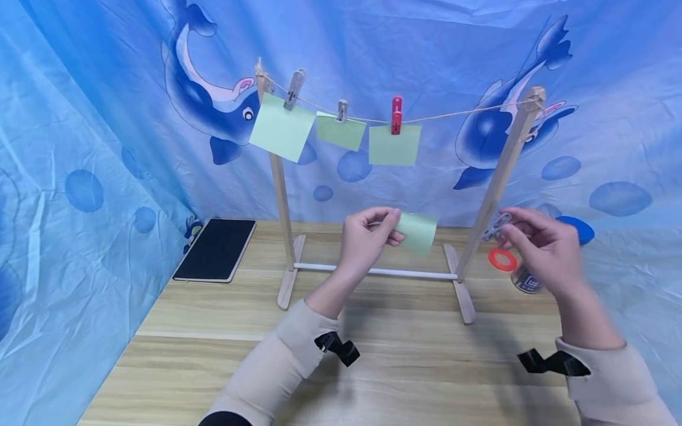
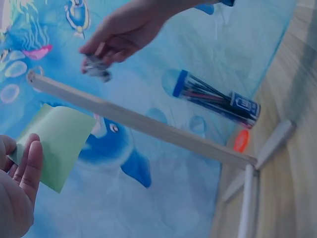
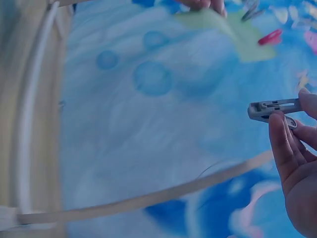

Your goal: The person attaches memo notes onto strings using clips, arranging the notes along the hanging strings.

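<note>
My left hand [image 1: 367, 236] pinches a light green paper sheet [image 1: 419, 232] between thumb and fingers, below the string [image 1: 453, 115] of a wooden stand. To the right, near the stand's right post [image 1: 501, 165], my right hand [image 1: 549, 248] pinches a grey clothespin [image 3: 272, 107] by its handle ends. Three green sheets hang from the string. A grey clothespin [image 1: 295, 89] holds the left sheet [image 1: 282, 127], another grey clothespin [image 1: 342, 110] the middle sheet [image 1: 341, 135], and a red clothespin [image 1: 396, 115] the right sheet [image 1: 395, 148].
A white rod [image 1: 373, 271] joins the stand's feet low over the wooden table [image 1: 405, 378]. At the left back lies a black notebook [image 1: 215, 249]. Behind the right post are an orange-red ring [image 1: 502, 259] and a clear, blue-rimmed container [image 2: 218, 99] with long thin sticks inside.
</note>
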### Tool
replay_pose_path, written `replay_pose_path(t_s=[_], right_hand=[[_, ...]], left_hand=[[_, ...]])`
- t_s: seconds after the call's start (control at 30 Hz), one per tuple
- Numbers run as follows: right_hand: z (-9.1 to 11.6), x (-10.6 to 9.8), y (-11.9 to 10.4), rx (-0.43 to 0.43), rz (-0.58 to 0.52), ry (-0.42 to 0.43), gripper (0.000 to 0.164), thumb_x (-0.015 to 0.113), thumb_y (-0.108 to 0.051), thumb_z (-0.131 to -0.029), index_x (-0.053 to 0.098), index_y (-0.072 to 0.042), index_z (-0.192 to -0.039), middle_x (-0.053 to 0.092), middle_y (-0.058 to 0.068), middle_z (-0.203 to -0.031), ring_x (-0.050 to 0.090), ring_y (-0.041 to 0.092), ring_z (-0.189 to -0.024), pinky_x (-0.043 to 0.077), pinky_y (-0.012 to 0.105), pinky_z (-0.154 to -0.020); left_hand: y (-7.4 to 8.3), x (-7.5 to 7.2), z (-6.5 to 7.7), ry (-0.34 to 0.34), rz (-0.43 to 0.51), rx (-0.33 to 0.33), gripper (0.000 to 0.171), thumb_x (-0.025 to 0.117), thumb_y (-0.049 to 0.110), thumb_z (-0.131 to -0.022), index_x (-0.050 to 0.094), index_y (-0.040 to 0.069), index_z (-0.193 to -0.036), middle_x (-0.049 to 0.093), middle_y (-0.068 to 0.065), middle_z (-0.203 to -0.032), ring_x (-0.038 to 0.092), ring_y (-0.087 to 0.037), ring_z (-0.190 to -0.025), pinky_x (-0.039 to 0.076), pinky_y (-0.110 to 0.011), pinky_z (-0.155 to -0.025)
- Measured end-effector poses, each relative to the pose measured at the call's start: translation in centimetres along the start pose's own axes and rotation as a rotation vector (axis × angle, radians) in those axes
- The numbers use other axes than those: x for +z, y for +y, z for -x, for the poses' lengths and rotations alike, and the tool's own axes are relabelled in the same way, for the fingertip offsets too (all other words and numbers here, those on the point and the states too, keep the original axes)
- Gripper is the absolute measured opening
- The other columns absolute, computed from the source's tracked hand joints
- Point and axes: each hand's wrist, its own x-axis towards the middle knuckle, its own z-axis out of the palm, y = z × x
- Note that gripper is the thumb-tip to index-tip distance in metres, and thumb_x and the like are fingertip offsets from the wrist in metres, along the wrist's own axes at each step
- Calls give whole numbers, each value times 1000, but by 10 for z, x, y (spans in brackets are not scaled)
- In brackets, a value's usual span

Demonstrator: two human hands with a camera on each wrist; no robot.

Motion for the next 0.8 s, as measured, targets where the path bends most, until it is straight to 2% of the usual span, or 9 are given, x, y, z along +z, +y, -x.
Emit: replay_pose_path(t_s=[0.1, 0.2, 0.33, 0.5, 0.67, 0.8], right_hand=[[-22, 2, -17, -71, 34, 9, 23, 64, 14, -90, 63, 23, -111, 75, 2, -86, 70, 6, -69, 56, 12, -63], [-41, 4, -31, -123, 15, 36, 23, 66, 13, -89, 64, 24, -109, 76, 3, -91, 71, 7, -71, 56, 12, -64], [-62, 8, -43, -168, 38, 65, 25, 68, 10, -90, 64, 23, -110, 75, 3, -94, 71, 7, -73, 56, 12, -67], [-80, 10, -51, -189, 53, 68, 25, 68, 8, -92, 64, 21, -113, 75, 3, -94, 70, 8, -73, 57, 13, -72], [-96, 9, -60, -208, -3, 28, 23, 65, 10, -92, 65, 20, -112, 75, 5, -92, 71, 10, -73, 57, 14, -76], [-113, 5, -69, -231, -40, -14, 21, 63, 11, -91, 67, 19, -111, 74, 6, -92, 71, 11, -74, 57, 15, -78]], left_hand=[[12, 9, -6, -8, 26, 37, 24, 70, 15, -98, 72, -8, -105, 74, -19, -89, 73, -16, -66, 64, -39, -70], [23, 17, -13, -8, 58, 50, 22, 71, 12, -97, 73, -8, -103, 75, -19, -89, 75, -21, -75, 63, -38, -76], [34, 26, -24, 22, 128, 26, 18, 74, 8, -93, 74, -8, -101, 76, -16, -91, 76, -21, -84, 62, -36, -82], [40, 32, -35, 42, 232, -16, 16, 71, 2, -94, 72, -11, -104, 76, -18, -95, 75, -19, -90, 60, -34, -87], [44, 36, -40, 21, 343, -81, 18, 66, 1, -97, 70, -12, -109, 75, -21, -99, 75, -26, -95, 60, -33, -88], [50, 39, -45, 12, 351, -86, 21, 64, 4, -99, 69, -12, -113, 73, -24, -103, 75, -25, -96, 59, -33, -89]])
